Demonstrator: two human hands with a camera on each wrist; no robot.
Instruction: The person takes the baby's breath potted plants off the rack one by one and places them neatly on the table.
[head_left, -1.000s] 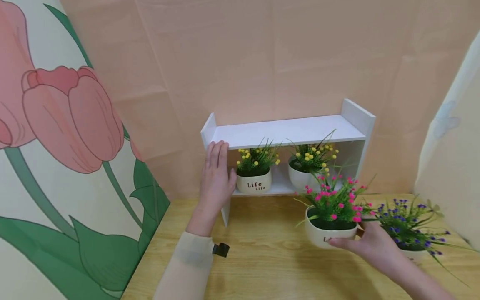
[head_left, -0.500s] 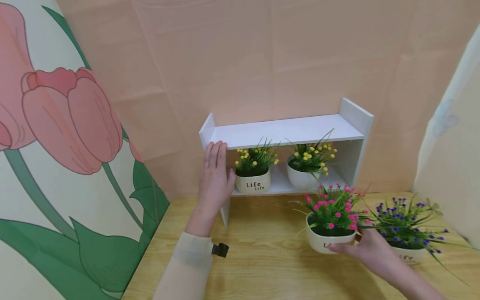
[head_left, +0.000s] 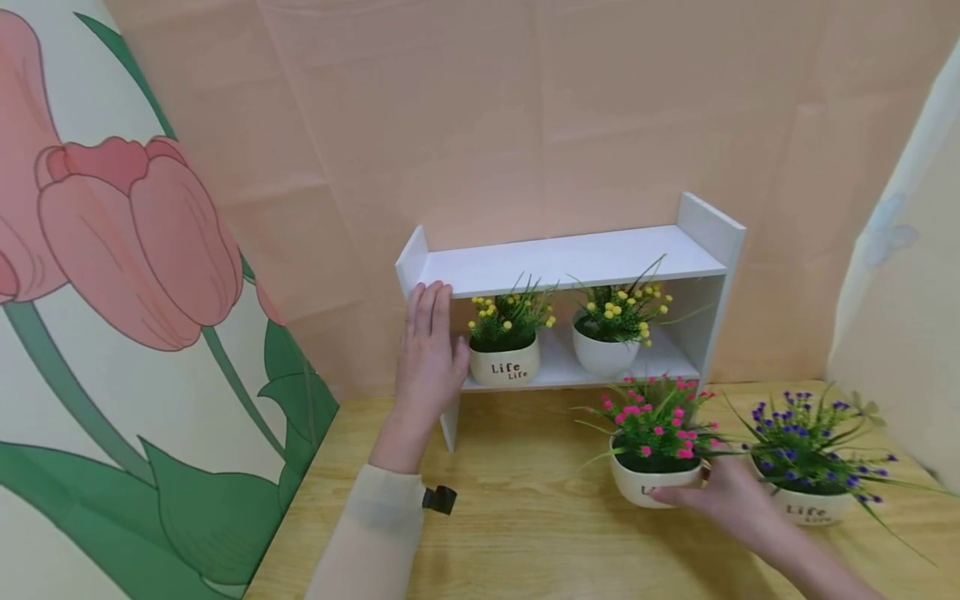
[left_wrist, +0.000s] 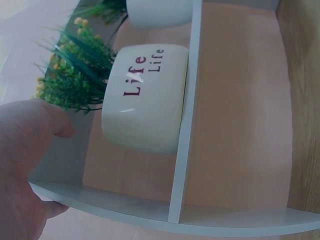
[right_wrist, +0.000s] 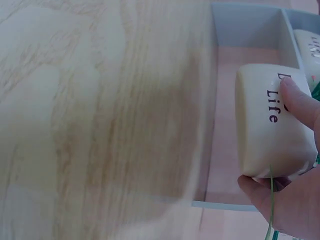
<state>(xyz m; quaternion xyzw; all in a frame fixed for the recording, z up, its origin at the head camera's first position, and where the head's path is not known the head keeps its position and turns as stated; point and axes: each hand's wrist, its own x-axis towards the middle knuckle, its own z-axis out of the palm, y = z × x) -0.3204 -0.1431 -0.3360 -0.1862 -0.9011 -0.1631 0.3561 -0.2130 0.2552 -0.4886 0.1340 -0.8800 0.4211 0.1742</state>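
In the head view my left hand [head_left: 429,362] rests against the left end of a white two-tier shelf [head_left: 570,258], fingers straight. The left wrist view has the thumb inside the side panel and a fingertip outside it. My right hand [head_left: 738,500] holds a cream pot [head_left: 633,487] of pink artificial flowers [head_left: 663,421], thumb over the printed "Life" and fingers at its side. This pot is upright above the table, in front of the shelf's right part. A pot of yellow flowers [head_left: 504,365] and a second yellow-flowered pot [head_left: 606,354] stand on the lower board.
A cream pot [head_left: 810,507] with purple-blue flowers [head_left: 802,442] stands on the wooden table [head_left: 510,517], just right of my right hand. Pinkish cloth [head_left: 525,125] hangs behind the shelf. A tulip-printed panel [head_left: 135,250] is on the left and a pale wall [head_left: 900,333] on the right.
My right hand has brought the pink-flowered pot lower and slightly left, revealing more of the purple-flowered pot and the yellow pot behind. My left hand stays at the shelf's end.
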